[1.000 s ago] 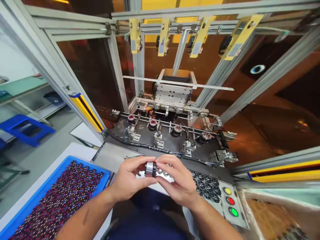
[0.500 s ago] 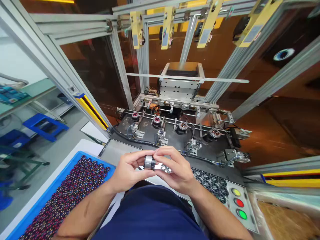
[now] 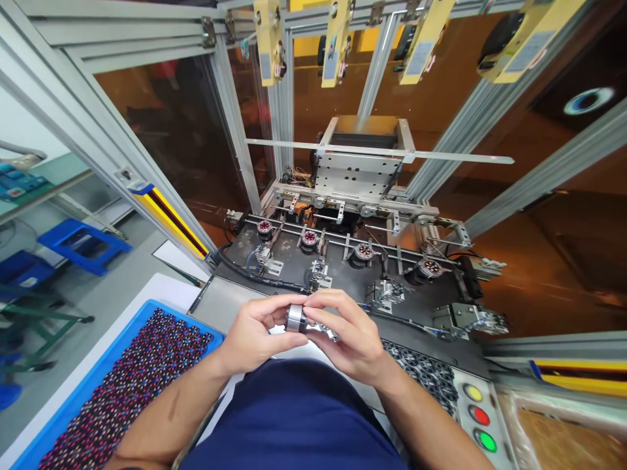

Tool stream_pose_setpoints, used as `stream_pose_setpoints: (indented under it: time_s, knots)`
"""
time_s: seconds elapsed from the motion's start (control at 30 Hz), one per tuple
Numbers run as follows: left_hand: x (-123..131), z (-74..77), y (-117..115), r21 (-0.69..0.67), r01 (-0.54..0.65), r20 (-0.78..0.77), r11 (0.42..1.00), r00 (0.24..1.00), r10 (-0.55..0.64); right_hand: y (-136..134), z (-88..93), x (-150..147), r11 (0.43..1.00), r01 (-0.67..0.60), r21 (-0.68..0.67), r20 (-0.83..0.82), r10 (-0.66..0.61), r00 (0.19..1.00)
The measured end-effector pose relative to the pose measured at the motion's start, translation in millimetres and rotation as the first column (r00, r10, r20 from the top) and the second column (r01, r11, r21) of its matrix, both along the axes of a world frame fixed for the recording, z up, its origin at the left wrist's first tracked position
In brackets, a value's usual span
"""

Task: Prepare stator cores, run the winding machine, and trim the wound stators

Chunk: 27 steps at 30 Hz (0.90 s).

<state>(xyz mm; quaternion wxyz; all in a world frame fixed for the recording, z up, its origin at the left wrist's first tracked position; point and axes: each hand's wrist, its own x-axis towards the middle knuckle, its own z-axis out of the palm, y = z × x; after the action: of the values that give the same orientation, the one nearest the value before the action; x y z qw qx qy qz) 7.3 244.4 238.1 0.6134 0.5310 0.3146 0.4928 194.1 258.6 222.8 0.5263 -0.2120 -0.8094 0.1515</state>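
A short silver motor stator core (image 3: 295, 318) with dark end rims is held between my two hands, in front of my body. My left hand (image 3: 252, 333) is closed around its left side, with the thumb below and the fingers above. The fingertips of my right hand (image 3: 350, 336) press on its right end. Shiny metal pieces (image 3: 327, 330) show between the right fingers; whether they are held or lie behind cannot be made out. The hands partly hide the core.
Ahead, a black machine bed (image 3: 289, 251) carries several round wound parts (image 3: 364, 252) and metal clamps (image 3: 386, 295). At left lies a blue tray (image 3: 105, 362) full of dark round parts. Dark ring-shaped parts (image 3: 426, 372) lie at right, beside yellow, red and green buttons (image 3: 479, 414).
The view has shifted slightly. The core has turned a little between my fingers, and both hands keep their hold on it.
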Motion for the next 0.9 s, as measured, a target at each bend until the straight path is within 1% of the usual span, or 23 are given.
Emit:
stream_pose_setpoints:
  time_s: [0.2, 0.3, 0.5, 0.7, 0.8, 0.9]
  knots:
    - [2.3, -3.7, 6.4, -0.047, -0.006, -0.015, 0.999, 1.0, 0.005, 6.0, -0.6, 6.3, 0.998, 0.059, 0.036, 0.052, -0.061, 0.997]
    - [3.4, -5.3, 7.2, -0.077, 0.018, -0.024, 0.997, 1.0, -0.02, 6.1, -1.8, 9.7, 0.995, 0.078, 0.063, 0.087, -0.084, 0.993]
    - [1.5, -6.8, 8.1, -0.152, 0.058, -0.007, 0.987, 0.998, -0.06, 4.9, -4.8, 14.1, 0.974, 0.135, 0.18, 0.178, -0.168, 0.97]
    - [-1.8, -8.7, 4.0, -0.24, 0.072, 0.005, 0.968, 0.997, -0.073, -0.6, -2.7, 12.8, 0.946, 0.157, 0.285, 0.216, -0.223, 0.951]
    - [-3.6, -8.1, 1.3, -0.279, 0.077, -0.01, 0.957, 0.997, -0.083, -6.3, -0.8, 10.9, 0.94, 0.161, 0.301, 0.233, -0.236, 0.943]
    - [-6.0, -7.0, -1.7, -0.307, 0.074, -0.029, 0.949, 0.996, -0.087, -12.1, -0.2, 8.4, 0.944, 0.178, 0.279, 0.247, -0.249, 0.936]
